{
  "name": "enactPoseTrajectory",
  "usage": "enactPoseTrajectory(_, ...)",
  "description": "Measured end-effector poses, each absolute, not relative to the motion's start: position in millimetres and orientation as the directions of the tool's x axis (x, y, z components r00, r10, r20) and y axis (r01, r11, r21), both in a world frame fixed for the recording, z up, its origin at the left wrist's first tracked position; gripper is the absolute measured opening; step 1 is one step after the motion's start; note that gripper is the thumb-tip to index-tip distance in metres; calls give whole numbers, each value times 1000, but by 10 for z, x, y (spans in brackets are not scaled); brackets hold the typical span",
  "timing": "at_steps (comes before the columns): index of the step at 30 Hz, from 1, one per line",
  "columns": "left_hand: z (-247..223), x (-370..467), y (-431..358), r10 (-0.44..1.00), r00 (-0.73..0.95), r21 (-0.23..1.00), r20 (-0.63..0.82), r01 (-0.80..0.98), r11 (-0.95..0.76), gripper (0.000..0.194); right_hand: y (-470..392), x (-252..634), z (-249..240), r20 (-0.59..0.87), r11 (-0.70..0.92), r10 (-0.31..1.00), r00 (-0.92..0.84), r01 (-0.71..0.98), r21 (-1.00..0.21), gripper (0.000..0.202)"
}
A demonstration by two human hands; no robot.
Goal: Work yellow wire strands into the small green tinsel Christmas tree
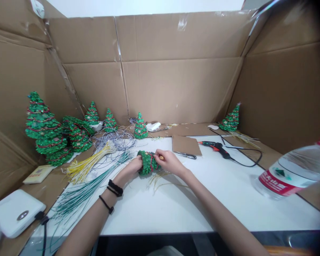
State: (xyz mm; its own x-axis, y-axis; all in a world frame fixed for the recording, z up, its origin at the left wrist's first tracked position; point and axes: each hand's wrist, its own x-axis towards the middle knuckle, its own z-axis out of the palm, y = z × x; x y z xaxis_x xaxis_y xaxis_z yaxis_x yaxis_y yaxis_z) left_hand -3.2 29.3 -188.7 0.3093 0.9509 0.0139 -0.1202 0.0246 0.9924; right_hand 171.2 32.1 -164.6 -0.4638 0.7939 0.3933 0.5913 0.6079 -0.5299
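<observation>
A small green Christmas tree [148,163] with red trim lies on its side in the middle of the white table. My left hand [135,165] is closed on its left end, the fingers partly hidden behind and inside it. At the tree's right end, my right hand [167,161] is closed in a pinch around a thin tool with a yellow-brown end [161,157]; its tip is hidden. Pale yellow strands [158,177] lie on the table just below the tree and my right hand.
Bundles of yellow wires [89,165] and green wires [93,188] lie at left, near a tangle of grey wire [114,140]. Finished trees [46,128] line the back. At right are a glue gun [218,147], pliers-like tool [187,155], cardboard piece [185,145] and large bottle [290,174].
</observation>
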Motion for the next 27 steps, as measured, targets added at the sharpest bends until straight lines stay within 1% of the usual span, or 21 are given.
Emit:
enactPoseTrajectory(3, -1862, -32, 277, 944, 329, 991, -33, -111, 73, 28, 315, 1715, -1624, 355, 588, 808, -471, 599, -544, 15)
enactPoseTrajectory(6, -1858, -33, 268, 946, 322, 993, -36, -95, 70, 28, 311, 1705, -1611, 334, 559, 827, -452, 607, -565, 14)
enactPoseTrajectory(10, -1852, -22, 251, 957, 287, 995, -48, -75, 72, 26, 331, 1692, -1614, 294, 492, 864, -410, 559, -667, 18)
enactPoseTrajectory(13, -1813, 3, 227, 951, 303, 992, -64, -87, 94, 25, 354, 1703, -1614, 263, 466, 865, -427, 488, -738, 24)
enactPoseTrajectory(15, -1780, 22, 211, 947, 316, 991, -61, -97, 96, 25, 364, 1713, -1612, 260, 460, 862, -436, 453, -764, 26)
enactPoseTrajectory(21, -1763, 37, 206, 939, 335, 990, -73, -90, 109, 26, 363, 1724, -1630, 329, 519, 832, -446, 418, -746, 34)
enactPoseTrajectory(24, -1791, 25, 217, 940, 330, 991, -81, -74, 111, 27, 352, 1730, -1643, 341, 534, 820, -460, 403, -743, 37)
enactPoseTrajectory(27, -1798, 24, 216, 935, 350, 992, -55, -86, 91, 27, 348, 1730, -1654, 337, 531, 819, -465, 388, -753, 39)
